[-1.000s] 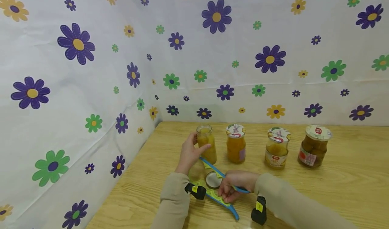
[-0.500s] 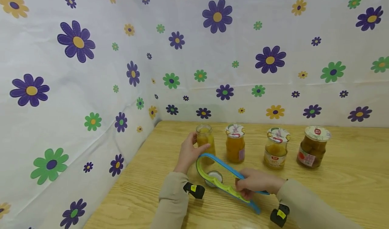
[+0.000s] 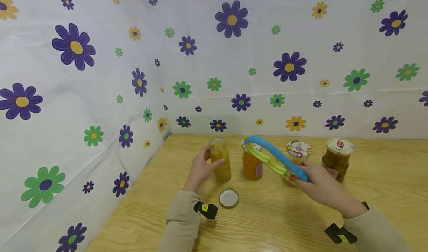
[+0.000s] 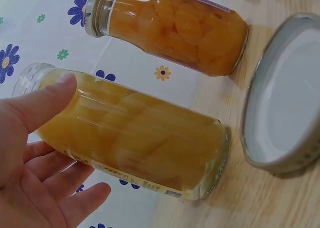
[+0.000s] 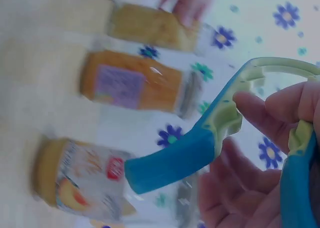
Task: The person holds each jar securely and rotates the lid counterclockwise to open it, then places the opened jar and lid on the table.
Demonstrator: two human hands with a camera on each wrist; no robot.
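Near the far left of the table stands an uncapped glass jar (image 3: 222, 166) of yellow fruit, upright. My left hand (image 3: 201, 170) holds it from the left; in the left wrist view its thumb lies on one side of the glass and the fingers on the other. A metal lid (image 3: 229, 199) lies on the table in front of this jar, its pale inside facing up. My right hand (image 3: 321, 187) grips a blue and green jar opener (image 5: 172, 160), raised above the table. In the head view the opener (image 3: 279, 154) partly covers two jars behind it.
To the right of the uncapped jar stand three capped jars: one with orange fruit (image 3: 251, 167), a peach-labelled one (image 3: 298, 148) partly behind my right hand, and a brown-filled one (image 3: 338, 159). A flower-printed white cloth (image 3: 247, 77) rises behind the table (image 3: 267, 222) and along its left side.
My right hand has lifted the jar opener away from around the lid, up and to the right. The lid stays on the table. My left hand keeps its place at the uncapped jar.
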